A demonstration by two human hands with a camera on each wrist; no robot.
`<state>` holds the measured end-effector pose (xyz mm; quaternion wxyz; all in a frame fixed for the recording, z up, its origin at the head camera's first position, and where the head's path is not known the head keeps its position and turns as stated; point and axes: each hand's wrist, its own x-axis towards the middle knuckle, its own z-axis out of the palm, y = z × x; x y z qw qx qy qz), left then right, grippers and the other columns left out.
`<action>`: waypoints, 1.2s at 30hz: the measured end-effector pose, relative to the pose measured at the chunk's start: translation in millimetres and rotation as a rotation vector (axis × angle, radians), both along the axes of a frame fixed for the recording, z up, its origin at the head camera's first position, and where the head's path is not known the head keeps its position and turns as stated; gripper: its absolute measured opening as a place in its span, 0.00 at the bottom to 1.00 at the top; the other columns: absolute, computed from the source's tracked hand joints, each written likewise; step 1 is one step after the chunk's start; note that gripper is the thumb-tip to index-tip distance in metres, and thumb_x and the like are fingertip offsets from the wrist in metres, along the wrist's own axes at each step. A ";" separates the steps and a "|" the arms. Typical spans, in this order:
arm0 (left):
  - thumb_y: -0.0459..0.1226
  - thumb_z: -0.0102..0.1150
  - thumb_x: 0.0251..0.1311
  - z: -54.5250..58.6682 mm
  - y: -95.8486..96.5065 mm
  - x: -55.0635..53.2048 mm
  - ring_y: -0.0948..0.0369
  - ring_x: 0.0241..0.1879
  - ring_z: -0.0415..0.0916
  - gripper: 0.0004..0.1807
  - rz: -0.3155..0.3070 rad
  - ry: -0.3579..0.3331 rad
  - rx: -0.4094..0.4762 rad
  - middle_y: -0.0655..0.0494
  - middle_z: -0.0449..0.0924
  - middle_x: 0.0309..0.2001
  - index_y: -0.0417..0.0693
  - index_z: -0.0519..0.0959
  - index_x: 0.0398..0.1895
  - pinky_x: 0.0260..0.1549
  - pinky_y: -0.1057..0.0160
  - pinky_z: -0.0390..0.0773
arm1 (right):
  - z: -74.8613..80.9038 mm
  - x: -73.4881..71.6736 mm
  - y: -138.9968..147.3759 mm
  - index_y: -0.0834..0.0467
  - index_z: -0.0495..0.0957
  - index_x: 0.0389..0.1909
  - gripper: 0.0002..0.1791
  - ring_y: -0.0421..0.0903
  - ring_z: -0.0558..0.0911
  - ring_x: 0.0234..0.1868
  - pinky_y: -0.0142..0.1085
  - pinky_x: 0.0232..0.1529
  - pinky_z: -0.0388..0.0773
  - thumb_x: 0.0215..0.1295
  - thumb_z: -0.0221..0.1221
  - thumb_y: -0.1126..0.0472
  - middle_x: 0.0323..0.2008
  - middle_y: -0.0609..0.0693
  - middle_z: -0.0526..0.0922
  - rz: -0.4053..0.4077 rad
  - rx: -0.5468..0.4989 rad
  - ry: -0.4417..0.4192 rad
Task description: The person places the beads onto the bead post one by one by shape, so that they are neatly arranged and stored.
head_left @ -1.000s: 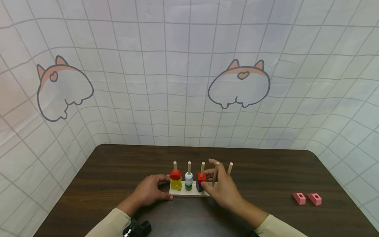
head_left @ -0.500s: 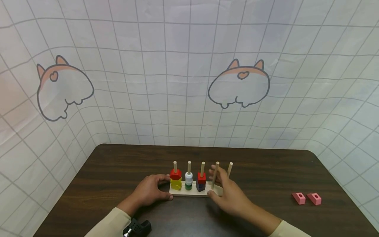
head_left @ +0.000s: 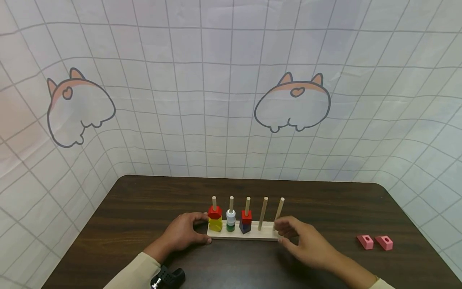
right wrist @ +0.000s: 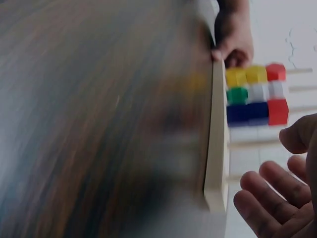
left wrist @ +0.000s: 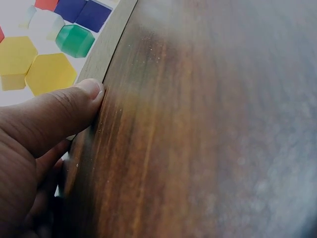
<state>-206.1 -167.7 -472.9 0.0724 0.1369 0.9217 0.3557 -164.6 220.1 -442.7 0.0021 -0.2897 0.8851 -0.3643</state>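
Observation:
A wooden peg board (head_left: 268, 231) with upright pegs stands at the table's middle. My left hand (head_left: 183, 232) grips its left end, the thumb on the front edge, as the left wrist view shows. On the leftmost peg, a red block (head_left: 215, 212) sits above yellow blocks (head_left: 215, 224). The second peg bears white beads (head_left: 230, 216) over a green bead (head_left: 230, 227). Dark blue blocks (right wrist: 247, 114) lie under a red block (head_left: 247, 217) on the third peg. Both right-hand pegs are bare. My right hand (head_left: 311, 244), fingers relaxed and holding nothing, is beside the board's right end.
Two pink slanted blocks (head_left: 366, 242) with holes lie on the dark wooden table (head_left: 325, 204) to the right. A black device (head_left: 168, 277) shows by the left wrist. A white gridded sheet (head_left: 231, 120) hangs behind the table.
My right hand has moved right, from beside the third and fourth pegs to the board's right end. The left hand and the stacked blocks stay in place.

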 end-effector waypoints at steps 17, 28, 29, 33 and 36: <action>0.53 0.82 0.45 -1.5 -0.7 -1.8 0.48 0.63 0.74 0.34 -0.023 0.008 -0.001 0.52 0.82 0.60 0.54 0.83 0.57 0.61 0.39 0.71 | 2.7 6.8 106.6 0.61 0.81 0.53 0.18 0.53 0.83 0.46 0.51 0.45 0.82 0.63 0.71 0.63 0.49 0.53 0.85 -0.367 0.183 0.156; 0.53 0.82 0.46 -2.8 -2.0 -1.5 0.49 0.62 0.76 0.35 -0.031 0.000 0.010 0.54 0.84 0.58 0.52 0.83 0.58 0.60 0.39 0.72 | -1.9 14.0 154.3 0.68 0.77 0.56 0.23 0.53 0.86 0.39 0.45 0.35 0.83 0.67 0.68 0.59 0.50 0.64 0.83 -0.497 0.269 0.038; 0.53 0.81 0.46 -2.8 -2.0 -1.5 0.49 0.62 0.76 0.35 -0.031 -0.001 0.009 0.54 0.84 0.57 0.52 0.82 0.58 0.60 0.39 0.72 | -2.8 14.5 156.7 0.68 0.77 0.56 0.22 0.51 0.85 0.38 0.42 0.33 0.82 0.67 0.68 0.60 0.48 0.62 0.84 -0.505 0.273 0.038; 0.53 0.81 0.46 -2.4 -2.0 -1.5 0.49 0.62 0.76 0.35 -0.031 0.000 0.007 0.54 0.84 0.57 0.52 0.82 0.58 0.60 0.39 0.72 | -6.4 15.3 162.9 0.69 0.78 0.54 0.22 0.47 0.83 0.35 0.34 0.28 0.76 0.65 0.68 0.61 0.40 0.53 0.85 -0.521 0.288 0.048; 0.53 0.81 0.46 -1.9 -1.8 -1.5 0.49 0.62 0.76 0.35 -0.030 0.000 0.006 0.54 0.84 0.57 0.52 0.82 0.58 0.60 0.39 0.72 | -9.0 14.7 165.2 0.70 0.78 0.53 0.22 0.46 0.82 0.35 0.35 0.29 0.78 0.63 0.69 0.63 0.38 0.51 0.85 -0.521 0.291 0.047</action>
